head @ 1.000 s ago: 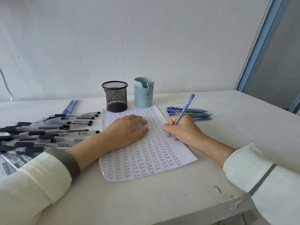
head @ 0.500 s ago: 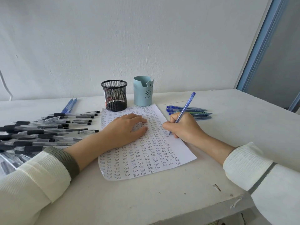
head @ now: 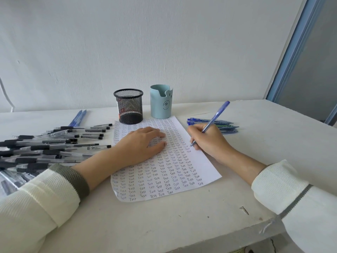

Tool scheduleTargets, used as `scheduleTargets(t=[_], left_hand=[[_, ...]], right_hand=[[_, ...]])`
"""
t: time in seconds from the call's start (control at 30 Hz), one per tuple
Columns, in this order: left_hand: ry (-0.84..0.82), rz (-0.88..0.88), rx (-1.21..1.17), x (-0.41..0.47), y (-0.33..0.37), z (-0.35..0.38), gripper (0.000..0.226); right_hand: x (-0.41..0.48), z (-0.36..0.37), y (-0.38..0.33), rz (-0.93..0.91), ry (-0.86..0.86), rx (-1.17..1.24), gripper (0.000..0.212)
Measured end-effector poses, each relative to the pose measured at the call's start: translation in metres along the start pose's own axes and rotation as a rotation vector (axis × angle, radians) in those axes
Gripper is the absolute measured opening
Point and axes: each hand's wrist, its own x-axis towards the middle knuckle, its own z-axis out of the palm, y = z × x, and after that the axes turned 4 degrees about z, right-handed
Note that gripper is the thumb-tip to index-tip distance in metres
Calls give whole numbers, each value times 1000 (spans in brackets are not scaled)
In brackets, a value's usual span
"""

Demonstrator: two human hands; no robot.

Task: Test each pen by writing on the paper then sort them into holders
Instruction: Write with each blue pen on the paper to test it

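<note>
On the white surface (head: 182,225), in front of the person, lies a sheet of paper (head: 201,161) nearly filled with rows of the handwritten word "Test". The right grip (head: 209,141) is curled round a blue pen (head: 216,115), pinching it low on the barrel; the tip touches the paper near its right edge, beside the last written column, and the barrel slants up and away to the right. The left grip (head: 140,145) is released, with straight fingers pressed flat on the upper middle of the sheet.

Just past the far edge of the paper stand two holders side by side: a black mesh holder (head: 128,106) on the left, its base touching the sheet's corner, and a light-blue holder (head: 160,103) with a small face drawn on it on the right. Whether either holds pens cannot be told from this angle.

Left of the paper a wide heap of black pens (head: 45,148) lies mostly crosswise, and two blue pens (head: 77,118) lie behind it near the wall. Right of the paper – partly behind the right grip – lies a small bundle of blue pens (head: 224,125). Both forearms wear cream sleeves (head: 284,183) with grey-green bands.
</note>
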Motion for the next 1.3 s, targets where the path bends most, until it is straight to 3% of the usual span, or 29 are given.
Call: scheduleTargets(t=[0.07,0.2,0.33,0.47,0.57,0.7,0.97,1.3], left_hand=[[-6,16,-12,1,-2,-1,43],[39,7,-40,3,-15,-10,32],[66,-89,69,2,-39,-19,33],[62,-173,85,2,-59,-22,33],[69,-188,75,1,-61,-22,33],[70,-196,97,0,-59,-20,34],[73,-193,105,-1,-57,-21,34],[70,-190,127,-2,-55,-22,35]], right_hand=[[1,-1,-6,-30,12,-44,48],[6,-3,-18,-108,43,-20,29],[13,1,-30,-243,-40,-169,33],[29,13,-38,-411,-220,-408,18],[31,28,-37,-379,-344,-392,32],[31,42,-20,-464,-364,-449,20],[30,35,-15,-473,-361,-443,29],[26,36,-11,-460,-421,-362,23]])
